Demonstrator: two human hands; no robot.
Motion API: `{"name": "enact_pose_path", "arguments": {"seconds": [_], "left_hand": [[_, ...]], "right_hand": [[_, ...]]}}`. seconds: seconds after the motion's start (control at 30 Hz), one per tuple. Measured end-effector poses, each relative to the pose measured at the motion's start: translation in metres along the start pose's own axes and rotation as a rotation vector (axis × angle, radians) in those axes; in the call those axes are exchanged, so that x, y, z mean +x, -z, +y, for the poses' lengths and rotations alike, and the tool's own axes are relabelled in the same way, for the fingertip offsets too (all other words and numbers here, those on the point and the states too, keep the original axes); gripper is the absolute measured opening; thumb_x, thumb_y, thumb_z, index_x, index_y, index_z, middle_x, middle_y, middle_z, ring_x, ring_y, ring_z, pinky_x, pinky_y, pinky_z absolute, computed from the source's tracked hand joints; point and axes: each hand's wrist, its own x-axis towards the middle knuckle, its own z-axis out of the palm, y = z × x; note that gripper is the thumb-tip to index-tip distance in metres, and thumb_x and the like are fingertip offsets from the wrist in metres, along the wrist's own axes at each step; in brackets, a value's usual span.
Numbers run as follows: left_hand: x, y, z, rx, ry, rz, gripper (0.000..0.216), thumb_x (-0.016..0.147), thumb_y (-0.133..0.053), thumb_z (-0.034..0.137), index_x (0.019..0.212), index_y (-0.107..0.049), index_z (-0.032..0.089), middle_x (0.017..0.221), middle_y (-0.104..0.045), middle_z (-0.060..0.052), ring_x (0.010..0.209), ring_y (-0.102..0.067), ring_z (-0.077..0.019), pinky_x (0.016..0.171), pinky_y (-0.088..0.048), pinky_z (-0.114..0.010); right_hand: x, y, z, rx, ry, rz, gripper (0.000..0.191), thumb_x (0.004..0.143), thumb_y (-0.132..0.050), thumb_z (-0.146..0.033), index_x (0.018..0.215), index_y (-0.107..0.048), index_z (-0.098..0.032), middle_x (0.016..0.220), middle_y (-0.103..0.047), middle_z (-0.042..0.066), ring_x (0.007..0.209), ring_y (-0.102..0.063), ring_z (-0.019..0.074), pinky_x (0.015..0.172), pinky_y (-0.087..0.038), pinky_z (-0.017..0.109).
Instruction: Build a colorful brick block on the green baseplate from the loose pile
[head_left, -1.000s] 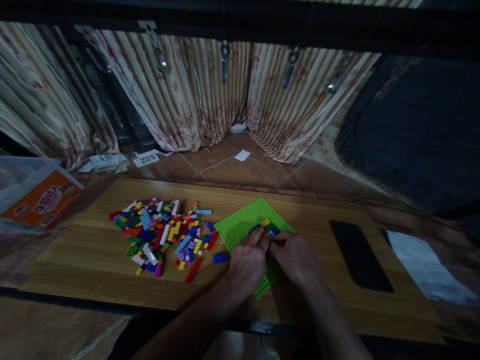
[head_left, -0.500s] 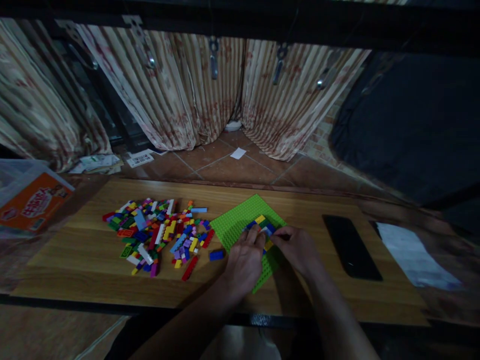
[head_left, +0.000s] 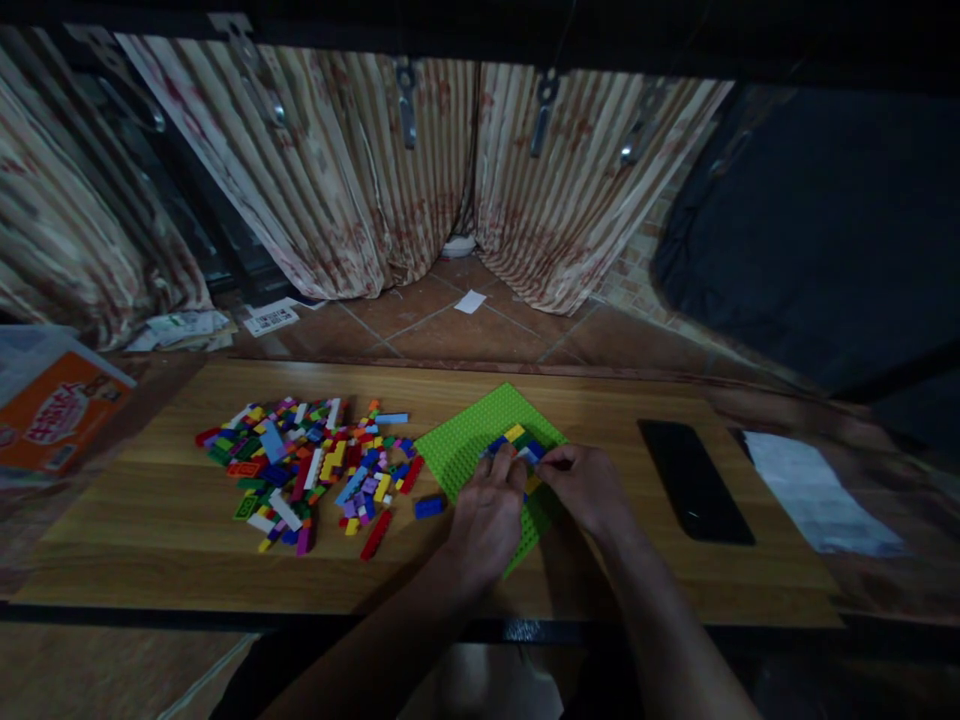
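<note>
A green studded baseplate [head_left: 460, 428] lies turned at an angle on the wooden table. Blue and yellow building bricks [head_left: 514, 433] form a small cluster on it, partly covered by my hands. My left hand [head_left: 489, 512] rests over the near left side of the cluster, its bent fingers closed against the bricks. From the right, my right hand [head_left: 589, 487] pinches with thumb and forefinger at the cluster's right side. Whatever lies between those fingertips is too small and dark to make out. Near my left wrist is a loose blue brick [head_left: 429, 507].
A pile of mixed bricks [head_left: 289, 465] spreads over the table's left half, with a red brick [head_left: 376, 535] at its near edge. To the right lies a black phone-like slab [head_left: 694, 482]. An orange-labelled plastic box [head_left: 64, 410] stands beyond the left edge, white paper [head_left: 821, 495] beyond the right.
The whole view has shifted slightly. Both hands stay at the brick cluster in nearly the same pose, and a bit more of the bricks shows between them.
</note>
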Motion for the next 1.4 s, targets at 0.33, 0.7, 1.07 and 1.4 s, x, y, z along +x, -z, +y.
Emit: {"name": "enact_pose_path", "arguments": {"seconds": [0.33,0.7,1.07,1.4], "left_hand": [[-0.001,-0.001,0.000,-0.021,-0.014,0.015,0.045,0.090,-0.035,0.006,0.131,-0.050,0.015,0.145,-0.044,-0.012,0.127,-0.046,-0.0264,0.106,-0.043,-0.040],[0.002,0.007,-0.022,-0.455,0.043,0.215,0.052,0.083,-0.038,0.000,0.129,-0.053,0.019,0.139,-0.052,-0.007,0.124,-0.053,-0.0155,0.108,-0.043,-0.030],[0.014,0.040,-0.064,-0.552,0.188,0.551,0.039,0.083,-0.041,0.003,0.111,-0.064,0.016,0.116,-0.066,-0.007,0.111,-0.061,-0.0175,0.102,-0.047,-0.034],[0.010,0.057,-0.105,-0.763,0.365,0.785,0.031,0.082,-0.054,0.018,0.109,-0.069,0.016,0.093,-0.070,-0.006,0.080,-0.064,-0.0169,0.077,-0.052,-0.029]], "right_hand": [[-0.001,0.001,-0.001,0.008,0.005,-0.010,0.014,0.072,-0.060,-0.026,0.069,-0.072,-0.020,0.070,-0.073,0.003,0.066,-0.067,0.0183,0.062,-0.047,0.028],[0.001,0.007,0.000,0.100,-0.027,0.216,0.023,0.076,-0.057,-0.037,0.077,-0.070,-0.018,0.073,-0.073,0.006,0.068,-0.067,0.0215,0.063,-0.046,0.031],[-0.013,-0.005,-0.024,0.226,0.136,0.097,0.022,0.080,-0.056,-0.034,0.087,-0.070,-0.018,0.087,-0.071,0.006,0.076,-0.064,0.0190,0.072,-0.048,0.030],[-0.038,-0.033,-0.061,0.170,0.457,-0.276,0.013,0.082,-0.060,-0.022,0.093,-0.068,-0.024,0.090,-0.066,0.002,0.083,-0.061,0.0167,0.075,-0.046,0.030]]}}
